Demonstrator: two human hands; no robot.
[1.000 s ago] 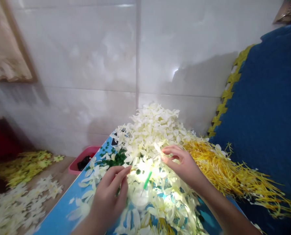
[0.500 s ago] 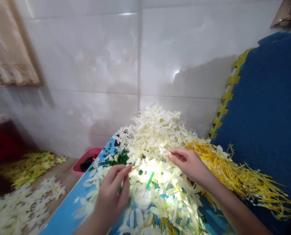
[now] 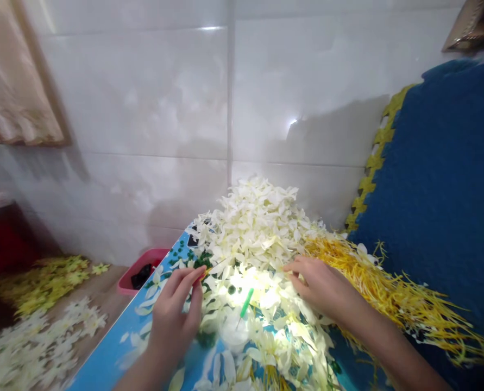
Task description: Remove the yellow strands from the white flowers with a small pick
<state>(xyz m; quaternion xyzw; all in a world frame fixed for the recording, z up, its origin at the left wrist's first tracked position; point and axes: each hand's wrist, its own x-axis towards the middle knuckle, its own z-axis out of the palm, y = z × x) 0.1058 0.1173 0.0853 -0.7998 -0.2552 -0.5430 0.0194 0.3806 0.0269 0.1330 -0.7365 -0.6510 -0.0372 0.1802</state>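
My left hand is closed in a pinch around a thin yellow stem with a bit of red at the fingertips. Over the right side of the petals, my right hand has its thumb and fingers drawn together; what they hold, if anything, blends with the bright petals behind. A large heap of white petals rises before both hands. Between the hands, a green-handled tool with a thin metal tip leans over a whitish round thing. Small green pieces lie beyond my left hand.
The blue table stands against a tiled wall. Yellow strands spread at the right beside a blue foam mat. A pink basin sits left of the table; yellow flowers and white flowers cover the floor.
The white petal in my right fingers no longer shows, and that hand sits slightly lower and to the right. My left hand has shifted left and a little up with the stem.
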